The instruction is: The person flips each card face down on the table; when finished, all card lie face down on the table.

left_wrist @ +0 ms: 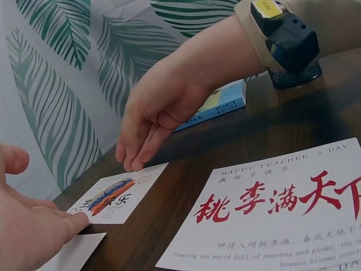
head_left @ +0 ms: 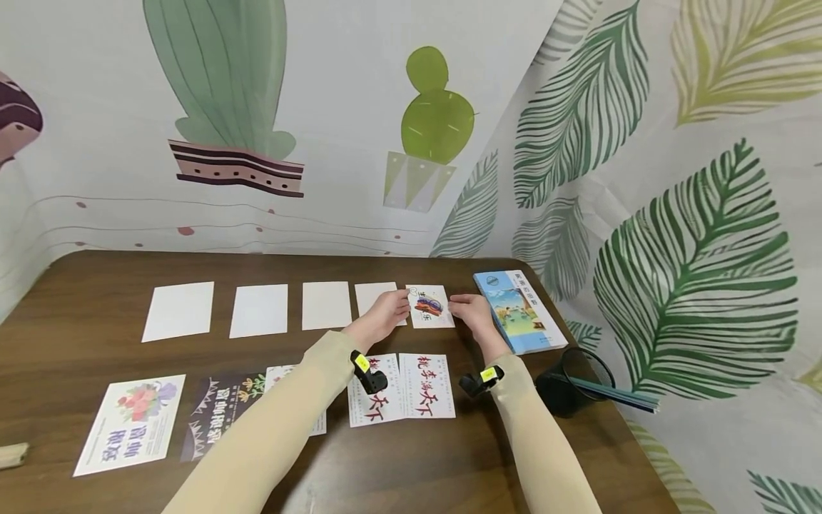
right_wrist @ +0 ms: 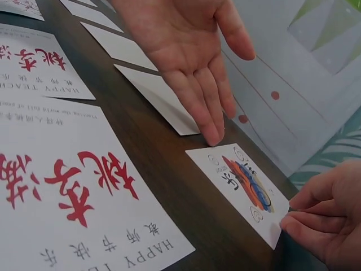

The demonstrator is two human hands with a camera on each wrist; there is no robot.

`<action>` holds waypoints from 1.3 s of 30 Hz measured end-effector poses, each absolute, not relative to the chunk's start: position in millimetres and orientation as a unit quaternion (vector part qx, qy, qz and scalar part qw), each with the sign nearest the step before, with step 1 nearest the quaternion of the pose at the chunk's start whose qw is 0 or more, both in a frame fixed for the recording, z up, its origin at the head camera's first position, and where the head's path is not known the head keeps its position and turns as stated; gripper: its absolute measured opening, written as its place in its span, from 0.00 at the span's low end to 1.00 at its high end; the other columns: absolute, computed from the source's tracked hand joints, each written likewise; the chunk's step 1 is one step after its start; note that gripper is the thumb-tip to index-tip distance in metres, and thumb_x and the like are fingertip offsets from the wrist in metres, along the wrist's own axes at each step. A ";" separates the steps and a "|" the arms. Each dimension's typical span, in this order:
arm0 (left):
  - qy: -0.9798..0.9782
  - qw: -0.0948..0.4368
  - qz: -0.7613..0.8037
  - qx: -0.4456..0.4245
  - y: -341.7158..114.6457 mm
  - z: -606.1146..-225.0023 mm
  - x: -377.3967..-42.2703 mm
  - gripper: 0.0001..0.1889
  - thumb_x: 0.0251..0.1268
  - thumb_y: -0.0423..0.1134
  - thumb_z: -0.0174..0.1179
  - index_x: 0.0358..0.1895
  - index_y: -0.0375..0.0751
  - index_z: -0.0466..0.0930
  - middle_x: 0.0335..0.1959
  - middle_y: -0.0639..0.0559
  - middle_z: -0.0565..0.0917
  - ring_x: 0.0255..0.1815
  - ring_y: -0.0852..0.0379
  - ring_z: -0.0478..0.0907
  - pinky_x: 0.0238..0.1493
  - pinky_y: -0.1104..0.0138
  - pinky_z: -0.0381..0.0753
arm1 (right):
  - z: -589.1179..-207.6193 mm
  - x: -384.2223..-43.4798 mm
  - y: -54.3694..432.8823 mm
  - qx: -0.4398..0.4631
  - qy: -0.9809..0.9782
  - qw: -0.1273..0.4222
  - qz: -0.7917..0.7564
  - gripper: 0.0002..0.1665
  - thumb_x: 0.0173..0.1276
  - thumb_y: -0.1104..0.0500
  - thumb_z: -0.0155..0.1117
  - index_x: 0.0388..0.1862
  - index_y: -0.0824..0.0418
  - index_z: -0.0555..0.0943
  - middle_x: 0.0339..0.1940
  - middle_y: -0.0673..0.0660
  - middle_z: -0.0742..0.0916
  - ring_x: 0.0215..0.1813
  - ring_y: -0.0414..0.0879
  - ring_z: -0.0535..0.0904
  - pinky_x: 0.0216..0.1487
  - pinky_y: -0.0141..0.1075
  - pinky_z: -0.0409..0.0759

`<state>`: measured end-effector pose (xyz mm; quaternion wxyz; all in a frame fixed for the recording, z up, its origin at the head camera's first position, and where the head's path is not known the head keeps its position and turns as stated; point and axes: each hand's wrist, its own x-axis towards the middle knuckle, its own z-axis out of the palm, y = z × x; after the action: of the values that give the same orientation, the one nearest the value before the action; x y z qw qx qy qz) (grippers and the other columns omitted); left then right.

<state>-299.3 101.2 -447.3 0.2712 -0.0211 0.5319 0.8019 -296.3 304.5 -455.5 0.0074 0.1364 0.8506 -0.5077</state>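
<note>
A small white card [head_left: 431,307] with a colourful painted design and black characters lies at the back of the table, between both hands. At its left edge are the fingertips of my left hand [head_left: 387,310], whose fingers are straight with the thumb held apart in the right wrist view. My right hand [head_left: 472,312] touches the card's right edge with its fingertips, pointing down in the left wrist view. Partly under the left hand is a blank white card [head_left: 371,294]. In front of both hands lies a folded card with red characters [head_left: 426,385].
Several blank white cards [head_left: 259,311] form a row to the left. Nearer me lie a flower card [head_left: 131,425] and a dark purple card [head_left: 215,407]. A blue book [head_left: 520,310] lies at the right, beside a black mesh pen holder [head_left: 565,389] tipped toward the edge.
</note>
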 end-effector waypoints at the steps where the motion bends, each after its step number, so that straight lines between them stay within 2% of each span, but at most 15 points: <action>1: 0.531 0.273 0.802 -0.021 101.7 -447.1 -299.4 0.28 0.80 0.35 0.35 0.76 0.26 0.43 0.77 0.26 0.47 0.78 0.37 0.48 0.80 0.56 0.52 | -455.8 -295.9 305.0 0.139 0.849 0.009 -0.509 0.19 0.66 0.62 0.65 0.54 0.70 0.82 0.54 0.67 0.85 0.54 0.54 0.82 0.58 0.43 0.82; 3: 0.525 0.274 0.805 -0.023 102.6 -447.1 -299.8 0.28 0.80 0.35 0.35 0.76 0.27 0.44 0.77 0.26 0.47 0.78 0.37 0.48 0.79 0.56 0.53 | -455.8 -295.3 305.6 0.143 0.848 0.010 -0.510 0.19 0.66 0.63 0.64 0.54 0.70 0.82 0.54 0.68 0.85 0.55 0.55 0.82 0.59 0.44 0.82; 4: 0.521 0.273 0.808 -0.025 103.0 -447.1 -300.1 0.28 0.80 0.35 0.36 0.76 0.26 0.44 0.77 0.26 0.47 0.78 0.37 0.49 0.79 0.57 0.53 | -455.9 -295.7 305.7 0.148 0.846 0.016 -0.511 0.20 0.68 0.63 0.62 0.56 0.70 0.80 0.56 0.68 0.84 0.58 0.56 0.80 0.63 0.46 0.79; 8: 0.507 0.263 0.820 -0.036 102.7 -448.4 -302.2 0.28 0.79 0.35 0.37 0.75 0.25 0.45 0.76 0.26 0.49 0.78 0.37 0.51 0.79 0.56 0.55 | -456.6 -298.1 305.6 0.151 0.843 0.022 -0.516 0.20 0.69 0.65 0.60 0.58 0.71 0.79 0.57 0.68 0.84 0.61 0.57 0.79 0.65 0.45 0.78; 24: 0.515 0.259 0.816 -0.038 97.0 -458.6 -311.0 0.26 0.80 0.35 0.34 0.75 0.25 0.48 0.74 0.29 0.59 0.76 0.39 0.57 0.77 0.56 0.59 | -459.0 -297.0 308.0 0.156 0.835 0.029 -0.527 0.21 0.69 0.63 0.62 0.59 0.68 0.79 0.58 0.67 0.83 0.62 0.56 0.78 0.66 0.45 0.76; 31: 0.486 0.263 0.833 -0.030 105.9 -463.4 -313.0 0.26 0.80 0.34 0.32 0.76 0.26 0.45 0.75 0.29 0.56 0.76 0.37 0.55 0.78 0.57 0.58 | -460.5 -294.0 309.5 0.154 0.827 0.022 -0.541 0.21 0.70 0.64 0.60 0.60 0.71 0.78 0.58 0.68 0.83 0.63 0.57 0.78 0.66 0.46 0.77; 39: 0.468 0.274 0.839 -0.041 116.2 -469.7 -316.4 0.26 0.79 0.34 0.34 0.73 0.20 0.49 0.75 0.26 0.54 0.76 0.36 0.54 0.78 0.54 0.56 | -460.8 -295.2 306.8 0.160 0.832 0.018 -0.531 0.20 0.70 0.63 0.61 0.59 0.69 0.79 0.57 0.68 0.83 0.61 0.56 0.78 0.66 0.46 0.77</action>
<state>-316.4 116.2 -469.7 0.2744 -0.0408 0.4682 0.8389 -295.2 306.8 -460.8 0.0180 0.1603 0.8320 -0.5309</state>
